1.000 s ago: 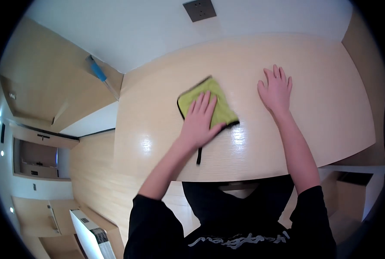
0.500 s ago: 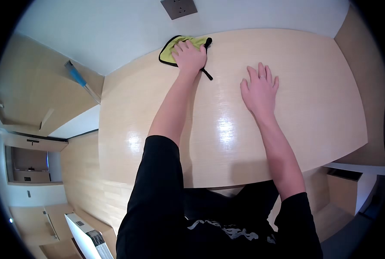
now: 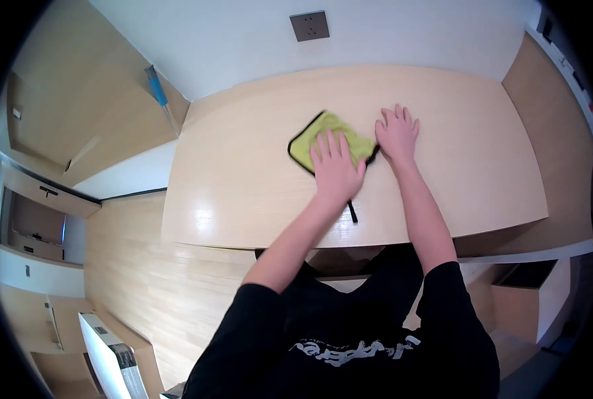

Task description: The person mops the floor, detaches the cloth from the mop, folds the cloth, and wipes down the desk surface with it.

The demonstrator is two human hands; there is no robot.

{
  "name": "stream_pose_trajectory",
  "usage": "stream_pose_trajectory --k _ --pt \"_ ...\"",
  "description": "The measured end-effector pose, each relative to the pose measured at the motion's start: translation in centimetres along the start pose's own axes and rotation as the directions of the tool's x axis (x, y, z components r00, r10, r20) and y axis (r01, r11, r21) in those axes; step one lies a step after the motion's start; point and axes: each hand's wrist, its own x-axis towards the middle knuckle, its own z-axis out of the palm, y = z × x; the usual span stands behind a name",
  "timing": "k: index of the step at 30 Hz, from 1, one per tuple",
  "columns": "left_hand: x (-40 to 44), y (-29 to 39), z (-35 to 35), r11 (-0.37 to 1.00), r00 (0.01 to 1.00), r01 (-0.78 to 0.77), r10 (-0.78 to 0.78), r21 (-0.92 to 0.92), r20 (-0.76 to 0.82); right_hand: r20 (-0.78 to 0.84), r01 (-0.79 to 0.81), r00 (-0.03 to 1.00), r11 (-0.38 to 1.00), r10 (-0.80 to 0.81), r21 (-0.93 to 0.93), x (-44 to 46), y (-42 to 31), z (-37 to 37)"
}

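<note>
A green cloth (image 3: pixel 350 138) with a black edge lies on the pale wooden desk (image 3: pixel 243 146), near its middle. My left hand (image 3: pixel 337 170) is pressed flat on the cloth's lower part, fingers spread. A black strap (image 3: pixel 353 211) sticks out from under that hand towards the desk's front edge. Just right of the cloth, my right hand (image 3: pixel 397 136) rests on the bare desktop with its fingers apart and nothing in it. The cloth's dark right corner is close beside this hand's wrist; whether they touch I cannot tell.
A dark socket plate (image 3: pixel 310 26) is on the white wall behind the desk. A blue-handled tool (image 3: pixel 156 86) stands at the desk's back left. An open-topped wooden box (image 3: pixel 516 302) sits below the desk at the right. Side panels flank the desk.
Since half a second ago, my left hand and the cloth have come back from the desk's rear edge to its middle, closer to my right hand. The camera view has shifted too.
</note>
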Motion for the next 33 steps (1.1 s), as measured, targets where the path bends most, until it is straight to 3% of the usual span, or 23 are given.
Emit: stream_pose_trajectory --k 2,4,6,9,10,12,13,15,16,17,20,25,30,33 --pt "-4.3 1.5 -2.1 0.999 0.999 0.03 -0.032 0.029 0.04 -0.014 0.019 1.0 0.997 -0.018 0.072 0.0 -0.2 -1.6" --pt "-8.4 2.6 -4.4 0.999 0.996 0.029 -0.032 0.029 0.086 0.155 -0.106 0.987 0.91 0.046 0.401 -1.7 -0.6 -4.4" --pt "-11.8 3.3 -6.1 0.999 0.992 0.03 -0.032 0.024 0.118 0.094 0.002 0.993 0.839 -0.064 0.544 -4.4 -1.5 -5.7" --pt "-14.0 2.9 -8.4 0.999 0.995 -0.035 0.039 -0.038 0.092 0.012 0.216 0.964 0.804 -0.267 0.554 -11.4 -4.3 -9.7" --pt "-13.9 2.0 -8.6 0.998 0.995 -0.036 0.04 -0.043 0.093 0.026 0.236 0.952 0.784 -0.305 0.574 -13.8 -5.0 -10.7" --pt "-13.8 -0.3 -9.3 0.962 0.974 -0.098 0.145 -0.254 0.176 0.139 0.123 0.953 0.763 -0.269 0.634 -18.6 -6.0 -12.0" --pt "-13.1 -0.8 -10.4 0.9 0.986 -0.039 0.105 -0.434 0.129 0.135 0.149 0.952 0.803 -0.273 0.577 -20.2 -6.2 -12.0" --pt "-11.4 -3.1 -10.7 0.925 0.958 -0.262 0.284 -0.274 0.041 0.144 0.261 0.932 0.891 -0.333 0.371 -22.2 -5.9 -11.5" --pt "-10.6 -4.0 -10.4 0.911 0.924 -0.367 0.38 -0.187 0.036 0.152 0.257 0.932 0.895 -0.329 0.366 -22.5 -6.0 -11.5" --pt "-10.2 -4.7 -9.7 0.91 0.924 -0.366 0.38 -0.193 0.038 0.158 0.251 0.936 0.913 -0.313 0.321 -22.5 -6.3 -11.5" --pt "-9.6 -5.9 -7.5 0.939 0.94 -0.283 0.312 -0.196 0.135 0.203 0.254 0.932 0.939 -0.301 0.23 -21.3 -6.2 -10.7" --pt "-10.1 -3.5 -6.4 0.992 0.991 -0.118 0.12 -0.036 0.059 0.207 0.28 0.931 0.952 -0.301 0.127 -17.2 -5.8 -8.5" --pt "-13.3 -1.0 -8.1 0.998 0.999 0.01 -0.008 -0.056 0.049 0.296 0.276 0.913 0.959 -0.281 0.059 -18.9 -7.1 -10.5" --pt "-15.6 -0.6 -10.2 0.998 0.987 0.0 0.01 -0.066 0.157 0.357 0.142 0.908 0.963 -0.219 0.229 -22.0 -7.8 -13.5"
